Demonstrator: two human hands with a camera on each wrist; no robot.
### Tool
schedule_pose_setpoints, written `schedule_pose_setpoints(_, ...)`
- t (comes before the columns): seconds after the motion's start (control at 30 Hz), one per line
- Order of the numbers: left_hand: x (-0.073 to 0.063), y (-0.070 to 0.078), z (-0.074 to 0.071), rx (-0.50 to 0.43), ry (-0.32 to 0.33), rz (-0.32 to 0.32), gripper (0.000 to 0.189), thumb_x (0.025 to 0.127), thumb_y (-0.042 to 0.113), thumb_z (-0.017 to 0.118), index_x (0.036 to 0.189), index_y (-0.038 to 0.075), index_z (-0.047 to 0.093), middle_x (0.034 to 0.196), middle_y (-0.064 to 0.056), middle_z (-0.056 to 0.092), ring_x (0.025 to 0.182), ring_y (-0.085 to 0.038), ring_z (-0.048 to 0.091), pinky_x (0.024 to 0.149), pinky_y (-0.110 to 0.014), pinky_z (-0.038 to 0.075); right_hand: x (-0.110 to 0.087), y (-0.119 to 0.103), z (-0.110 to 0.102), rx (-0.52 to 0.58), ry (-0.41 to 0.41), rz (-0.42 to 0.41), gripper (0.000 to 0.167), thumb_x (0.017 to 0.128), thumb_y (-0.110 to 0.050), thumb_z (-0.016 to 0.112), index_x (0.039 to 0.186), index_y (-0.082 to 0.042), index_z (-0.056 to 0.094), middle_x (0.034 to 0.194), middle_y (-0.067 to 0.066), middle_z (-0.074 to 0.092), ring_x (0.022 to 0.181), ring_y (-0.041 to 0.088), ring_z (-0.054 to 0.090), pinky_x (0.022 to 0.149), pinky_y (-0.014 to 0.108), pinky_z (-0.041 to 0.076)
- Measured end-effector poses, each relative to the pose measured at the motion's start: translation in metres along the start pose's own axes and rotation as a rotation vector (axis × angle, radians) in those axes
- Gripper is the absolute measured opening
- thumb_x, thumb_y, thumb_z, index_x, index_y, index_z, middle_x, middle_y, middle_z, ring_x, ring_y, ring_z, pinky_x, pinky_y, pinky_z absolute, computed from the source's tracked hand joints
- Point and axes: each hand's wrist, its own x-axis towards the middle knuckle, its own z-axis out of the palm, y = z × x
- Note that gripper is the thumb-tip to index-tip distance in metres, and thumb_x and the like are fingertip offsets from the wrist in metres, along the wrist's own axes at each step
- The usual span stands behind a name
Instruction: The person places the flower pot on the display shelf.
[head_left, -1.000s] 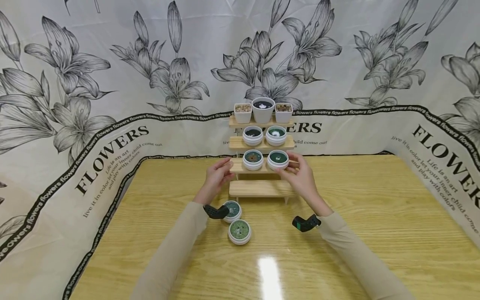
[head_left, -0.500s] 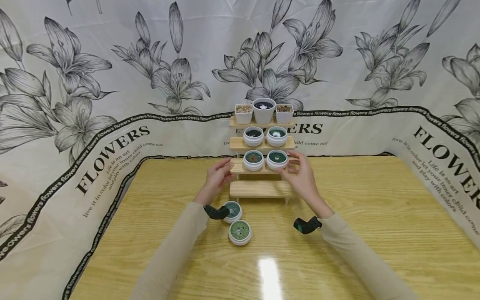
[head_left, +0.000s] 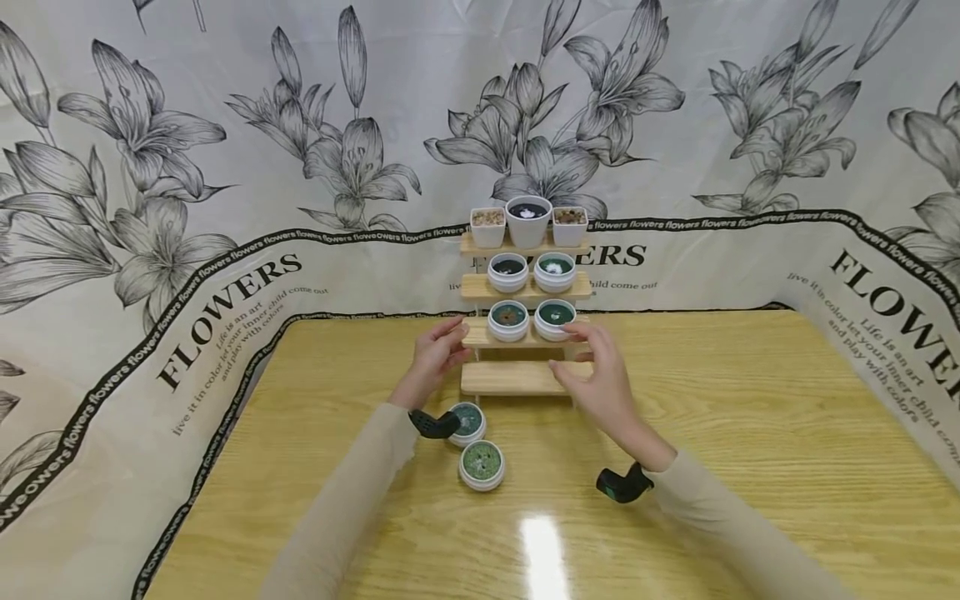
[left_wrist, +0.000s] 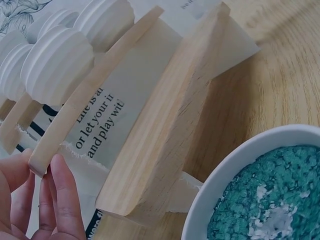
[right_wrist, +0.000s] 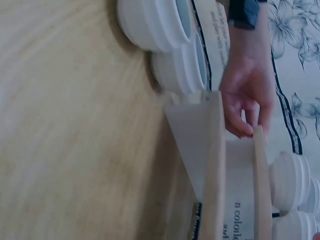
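A stepped wooden stand (head_left: pixel 517 379) holds several white pots on its tiers. My left hand (head_left: pixel 435 354) pinches the left end of the second tier from the bottom; in the left wrist view, the thumb and fingers (left_wrist: pixel 65 195) lie on either side of that board. On this tier sit a white pot with a brownish centre (head_left: pixel 507 322) and a white pot with dark green filling (head_left: pixel 555 322). My right hand (head_left: pixel 606 383) is beside the green one, thumb and fingers spread apart, the thumb over the bare lowest tier. Whether a fingertip still touches that pot, I cannot tell.
Two white pots, one teal-filled (head_left: pixel 467 422) and one light green (head_left: pixel 482 464), stand on the wooden table (head_left: pixel 712 400) in front of the stand. Two round pots (head_left: pixel 507 272) and three taller ones (head_left: pixel 528 223) occupy the upper tiers. A flower-printed cloth (head_left: pixel 375 192) hangs behind.
My right hand has let go of the dark green pot and drawn slightly down towards me, its thumb parting from the fingers. The left hand stays at the stand.
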Motion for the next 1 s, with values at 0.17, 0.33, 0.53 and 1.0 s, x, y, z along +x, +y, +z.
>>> schedule_pose_setpoints(0.17,0.001,-0.006,0.001,-0.019,0.000,0.000,0.038,0.094,0.011,0.061,0.132,0.010,0.059,0.096,0.000,0.059,0.064,-0.006,0.059,0.059,-0.015,0.055,-0.015,-0.006,0.000,0.031,-0.084,-0.002,0.047,0.077,0.003,0.076,0.121,0.000,0.058,0.111,0.013,0.058,0.100,0.012,0.052,0.074,0.036,0.058)
schedule_pose_setpoints(0.33,0.002,-0.005,-0.002,-0.016,0.002,0.012,0.037,0.094,0.010,0.061,0.131,0.010,0.059,0.097,0.000,0.060,0.065,-0.005,0.061,0.060,-0.016,0.056,-0.028,-0.002,0.007,0.049,-0.104,-0.027,0.045,0.076,0.004,0.077,0.117,-0.002,0.060,0.110,0.015,0.060,0.096,0.028,0.058,0.071,0.033,0.059)
schedule_pose_setpoints(0.53,0.003,-0.003,-0.003,-0.021,0.000,0.012,0.038,0.094,0.010,0.062,0.132,0.009,0.058,0.095,0.001,0.059,0.063,-0.006,0.060,0.060,-0.016,0.056,-0.053,-0.005,0.018,0.093,-0.158,-0.025,0.045,0.074,0.005,0.077,0.115,0.001,0.059,0.109,0.015,0.061,0.095,0.025,0.059,0.073,0.032,0.058)
schedule_pose_setpoints(1.0,0.005,-0.003,-0.003,-0.005,-0.010,0.008,0.043,0.093,0.011,0.063,0.135,0.008,0.055,0.095,0.000,0.061,0.065,-0.006,0.061,0.085,-0.029,0.057,-0.072,-0.010,0.043,0.247,-0.474,0.345,0.068,0.072,-0.018,0.085,0.129,-0.005,0.049,0.129,0.021,0.051,0.110,0.036,0.055,0.089,0.042,0.054)
